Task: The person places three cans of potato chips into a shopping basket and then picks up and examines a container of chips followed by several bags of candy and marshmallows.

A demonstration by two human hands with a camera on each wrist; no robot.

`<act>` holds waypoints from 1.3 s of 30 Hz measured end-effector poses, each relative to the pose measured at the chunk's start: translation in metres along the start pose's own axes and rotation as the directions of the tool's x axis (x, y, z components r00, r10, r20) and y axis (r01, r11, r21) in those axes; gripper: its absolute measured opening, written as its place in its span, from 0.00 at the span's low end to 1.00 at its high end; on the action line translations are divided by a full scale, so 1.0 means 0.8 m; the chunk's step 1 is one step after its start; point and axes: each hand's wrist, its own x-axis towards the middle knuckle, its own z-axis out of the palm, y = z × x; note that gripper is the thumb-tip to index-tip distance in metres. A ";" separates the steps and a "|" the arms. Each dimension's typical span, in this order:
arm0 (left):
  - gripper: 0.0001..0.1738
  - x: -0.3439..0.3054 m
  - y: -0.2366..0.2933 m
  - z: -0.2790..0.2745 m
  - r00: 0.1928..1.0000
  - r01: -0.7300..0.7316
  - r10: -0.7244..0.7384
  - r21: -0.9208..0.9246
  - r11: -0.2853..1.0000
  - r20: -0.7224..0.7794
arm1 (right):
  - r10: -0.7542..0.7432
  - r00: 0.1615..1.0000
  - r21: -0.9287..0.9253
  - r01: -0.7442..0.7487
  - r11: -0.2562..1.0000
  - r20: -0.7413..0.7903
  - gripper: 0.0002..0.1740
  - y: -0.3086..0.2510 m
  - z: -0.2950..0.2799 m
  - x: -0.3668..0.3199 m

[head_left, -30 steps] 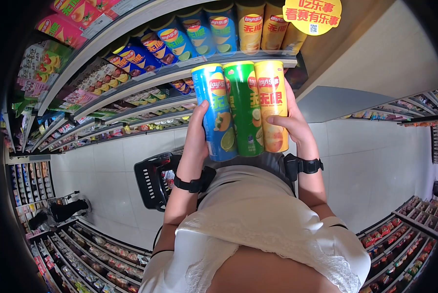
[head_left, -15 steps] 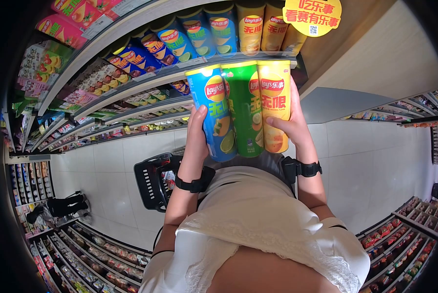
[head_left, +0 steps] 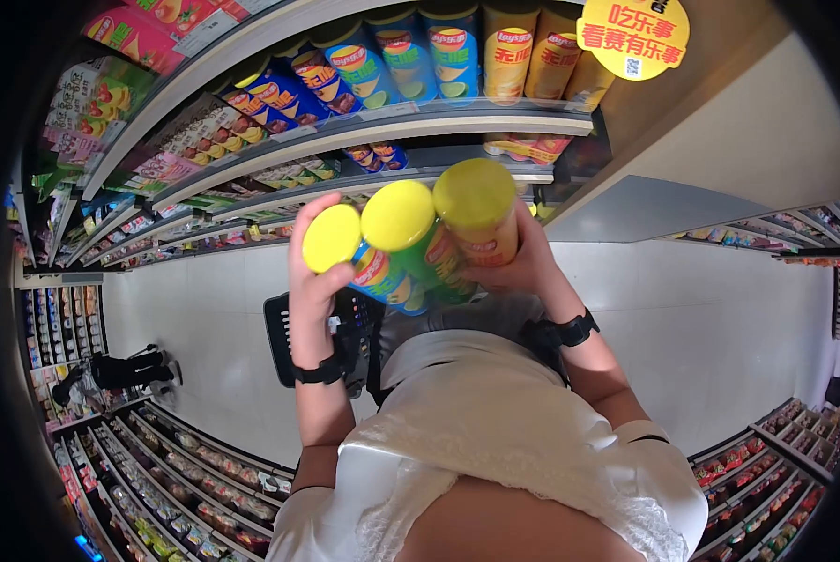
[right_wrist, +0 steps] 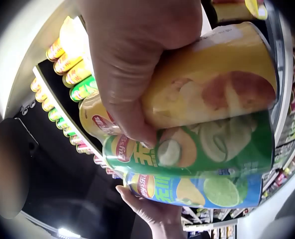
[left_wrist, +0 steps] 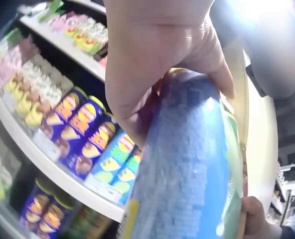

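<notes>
Three Lay's cans [head_left: 398,214] are held side by side between a person's hands, out in front of the shelves, tipped so their yellow lids face upward. Far left, another person [head_left: 125,372] in dark clothes is down the aisle. Pink packs [head_left: 143,37] sit on the upper shelf [head_left: 345,129], then dark blue cans [head_left: 262,98], with a black basket [head_left: 277,332] lower down, near the left forearm.

The left hand [head_left: 309,272] is curled around the lidded end of the blue can [right_wrist: 195,190], thumb on one side, fingers on the other; that can shows a red Lay's badge and a cut lime. Behind it, light blue cans [head_left: 368,77] carry the same badge. Next comes the green can [right_wrist: 207,149], its Lay's and a big 无 readable; as far as I can tell, it is simply squeezed between its neighbours. At the right of the trio, the yellow can [right_wrist: 212,79], printed with a potato, is wrapped in the right hand [head_left: 529,262], thumb and fingers pressed about it. Above stand shelved yellow cans [head_left: 510,58] marked Lay's乐事 and 无限. Rightmost hangs a round yellow sign [head_left: 632,37]: 吃乐事 看赛有乐事, in red, over a QR code.
</notes>
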 end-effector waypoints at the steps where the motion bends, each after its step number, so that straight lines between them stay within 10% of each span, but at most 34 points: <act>1: 0.52 -0.008 0.012 -0.013 1.000 -0.025 0.024 0.076 0.997 0.006 | -0.059 0.997 0.034 0.058 0.998 0.039 0.53 0.004 0.010 0.007; 5: 0.46 -0.052 0.069 -0.055 1.000 -0.011 0.010 0.569 0.822 0.004 | -0.244 0.952 0.066 0.235 0.970 0.183 0.48 0.016 0.058 0.034; 8: 0.41 -0.086 0.086 -0.071 0.992 0.125 -0.083 0.891 0.437 -0.099 | -0.265 0.909 -0.061 0.299 0.952 0.322 0.47 0.011 0.094 0.053; 12: 0.36 -0.141 0.090 -0.095 0.959 0.247 0.042 0.897 0.367 -0.282 | -0.283 0.889 0.091 0.269 0.959 0.361 0.44 0.029 0.155 0.067; 18: 0.35 -0.224 0.067 -0.234 0.647 0.661 0.235 0.687 0.301 -0.725 | -0.034 0.951 -0.061 0.055 0.997 0.308 0.38 0.069 0.170 0.070; 24: 0.35 -0.278 -0.100 -0.420 0.583 0.794 0.160 0.600 0.095 -0.796 | 0.195 0.978 -0.451 -0.143 0.881 0.071 0.23 0.118 0.159 -0.031; 27: 0.31 -0.313 -0.214 -0.484 0.754 0.649 0.038 0.752 0.117 -0.656 | 0.339 0.941 -0.531 -0.299 0.793 -0.023 0.20 0.124 0.180 -0.104; 32: 0.32 -0.325 -0.354 -0.504 0.780 0.582 -0.282 0.813 -0.003 -0.559 | 0.483 0.872 -0.590 -0.428 0.684 -0.072 0.17 0.112 0.238 -0.197; 39: 0.39 -0.375 -0.552 -0.502 0.577 0.782 -0.285 0.619 -0.078 -0.765 | 0.563 0.812 -0.658 -0.510 0.554 -0.155 0.18 0.112 0.296 -0.263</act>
